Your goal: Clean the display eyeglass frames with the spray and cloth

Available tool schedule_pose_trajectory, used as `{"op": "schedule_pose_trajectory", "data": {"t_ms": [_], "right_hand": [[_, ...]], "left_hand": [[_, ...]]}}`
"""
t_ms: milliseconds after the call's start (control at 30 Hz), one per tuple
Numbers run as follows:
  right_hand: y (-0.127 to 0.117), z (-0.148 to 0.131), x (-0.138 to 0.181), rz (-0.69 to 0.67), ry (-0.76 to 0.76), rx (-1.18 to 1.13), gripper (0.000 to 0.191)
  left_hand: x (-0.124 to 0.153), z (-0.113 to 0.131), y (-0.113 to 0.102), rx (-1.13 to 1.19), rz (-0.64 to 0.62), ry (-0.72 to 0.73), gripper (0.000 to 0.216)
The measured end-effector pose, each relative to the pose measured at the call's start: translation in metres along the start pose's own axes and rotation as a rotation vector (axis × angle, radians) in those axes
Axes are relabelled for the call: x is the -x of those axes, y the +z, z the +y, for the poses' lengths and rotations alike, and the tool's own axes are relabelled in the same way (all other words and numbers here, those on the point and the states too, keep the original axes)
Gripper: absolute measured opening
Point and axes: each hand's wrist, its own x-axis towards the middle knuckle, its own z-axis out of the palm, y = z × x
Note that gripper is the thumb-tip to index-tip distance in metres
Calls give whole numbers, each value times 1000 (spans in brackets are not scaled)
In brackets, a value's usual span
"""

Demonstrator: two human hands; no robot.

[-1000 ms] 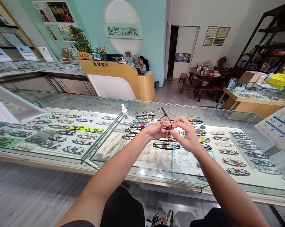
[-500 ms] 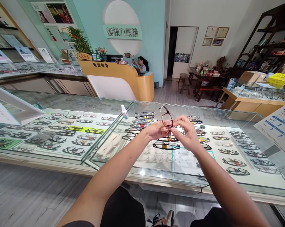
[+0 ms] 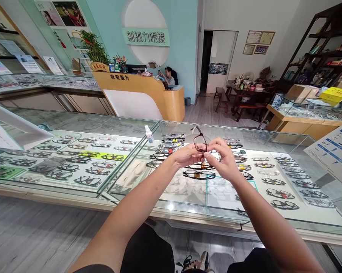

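Dark-framed eyeglasses (image 3: 200,142) are held up on edge above the glass showcase, between my two hands. My left hand (image 3: 187,154) is closed on the frame from the left, its fingertips partly behind the lens. On the other side my right hand (image 3: 222,157) pinches the frame with thumb and fingers near its middle. One lens and a temple show above my fingers; part of the lower half is covered. Just below my hands, black eyeglasses with a yellow tag (image 3: 199,174) lie on the counter among several other pairs.
A white spray bottle (image 3: 149,134) stands on the glass to the left. Nearer me lies a beige cloth (image 3: 131,174). Printed stands (image 3: 334,153) flank the showcase (image 3: 185,206). Behind, a person (image 3: 169,77) sits at an orange counter (image 3: 148,87).
The view has shifted very slightly. My hands keep the same grip on the eyeglasses, with little visible movement.
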Motion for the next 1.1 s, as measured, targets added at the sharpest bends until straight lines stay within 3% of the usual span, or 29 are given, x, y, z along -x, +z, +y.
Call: {"op": "schedule_pose_trajectory", "data": {"t_ms": [133, 300, 367, 433, 500, 633, 1100], "right_hand": [[-3, 3, -2, 70, -10, 81, 6], [-7, 13, -2, 129, 107, 151, 9], [-7, 16, -2, 127, 156, 168, 12], [-7, 18, -2, 98, 168, 183, 14], [-6, 18, -2, 64, 161, 193, 15], [-4, 16, -3, 60, 165, 184, 17], [0, 13, -1, 113, 263, 53, 20]], "left_hand": [[-2, -2, 2, -255, 95, 173, 46], [4, -4, 9, -1006, 526, 827, 33], [6, -4, 10, -1259, 534, 1042, 57], [6, -5, 9, -1441, 431, 1142, 93], [4, -6, 6, -1533, 377, 1169, 111], [-1, -11, 2, -1580, 383, 1175, 122], [-1, -23, 10, -1595, 491, 1164, 121]]}}
